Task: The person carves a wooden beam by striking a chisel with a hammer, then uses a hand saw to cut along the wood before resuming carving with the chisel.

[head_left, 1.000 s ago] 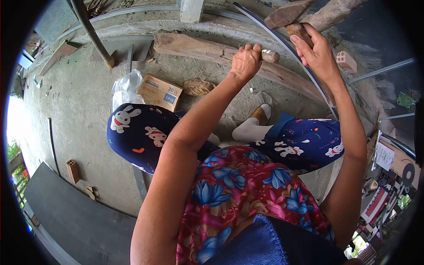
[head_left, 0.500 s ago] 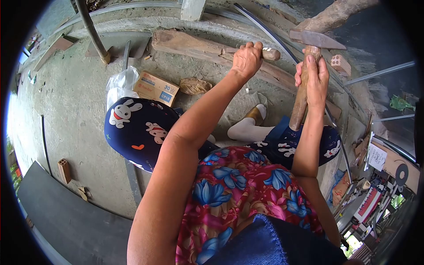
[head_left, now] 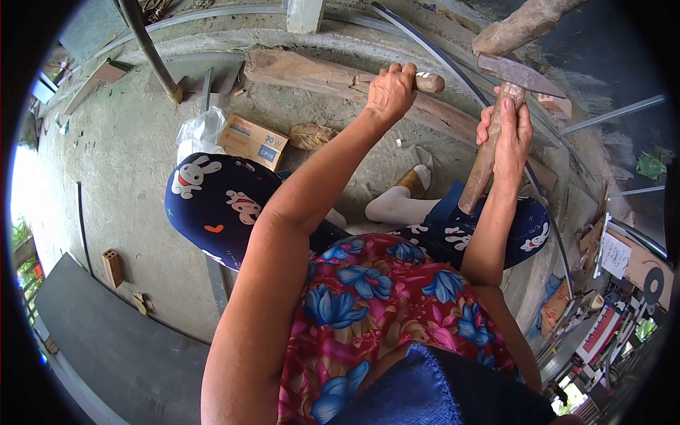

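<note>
My left hand (head_left: 392, 91) is closed around a chisel (head_left: 429, 83); its rounded wooden handle sticks out on the right, and its blade end lies low over the wooden beam (head_left: 297, 69) near a notch. The beam runs across the floor in front of me, with part of it hidden behind my left hand and forearm. In my right hand (head_left: 508, 142) is a hammer (head_left: 479, 176), gripped by its wooden handle with the thumb laid along it. The hammer's worn metal head points up and away, to the right of the chisel handle's end.
Between my legs and the beam lie a cardboard box (head_left: 253, 142), a clear plastic bag (head_left: 200, 133) and a dry leaf (head_left: 312, 137). A brick (head_left: 112, 268) and a dark sheet (head_left: 106, 347) are at left. Metal strips and a rough log (head_left: 528, 27) lie at far right.
The hammer and my right hand have moved slightly right and down toward me. My left hand with the chisel has shifted a little left. The view has turned slightly.
</note>
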Tool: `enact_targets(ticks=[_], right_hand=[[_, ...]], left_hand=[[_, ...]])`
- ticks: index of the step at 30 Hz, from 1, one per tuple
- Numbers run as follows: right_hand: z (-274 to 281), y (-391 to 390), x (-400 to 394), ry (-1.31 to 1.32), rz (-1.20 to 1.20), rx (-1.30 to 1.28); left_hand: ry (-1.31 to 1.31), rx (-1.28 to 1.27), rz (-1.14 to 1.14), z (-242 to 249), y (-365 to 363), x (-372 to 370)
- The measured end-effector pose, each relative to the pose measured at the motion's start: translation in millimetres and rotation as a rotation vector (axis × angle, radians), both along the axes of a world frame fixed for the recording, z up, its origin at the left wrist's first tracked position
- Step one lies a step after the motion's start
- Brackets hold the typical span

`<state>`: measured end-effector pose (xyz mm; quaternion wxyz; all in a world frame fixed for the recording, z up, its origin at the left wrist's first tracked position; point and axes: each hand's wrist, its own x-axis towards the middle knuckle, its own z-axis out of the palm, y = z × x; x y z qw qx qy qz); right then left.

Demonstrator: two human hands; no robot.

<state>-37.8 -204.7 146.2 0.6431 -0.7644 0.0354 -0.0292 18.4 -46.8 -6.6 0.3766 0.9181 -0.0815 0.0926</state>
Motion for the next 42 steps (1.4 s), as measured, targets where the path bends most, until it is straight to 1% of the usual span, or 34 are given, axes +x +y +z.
enact_targets(ticks=[9, 15, 42], right_hand=[[-7.2, -5.2, -0.1, 0.026, -0.007, 0.037], [-6.0, -7.6, 0.0, -0.002, -0.024, 0.072], [-5.8, -8.7, -1.9, 0.007, -0.013, 0.097]], left_hand=[[-0.022, 0.023, 0.014, -1.3, -3.1, 1.2], [-0.027, 0.028, 0.007, 1.5, -5.4, 1.5], [-0.063, 0.034, 0.016, -2.1, -1.9, 5.5]])
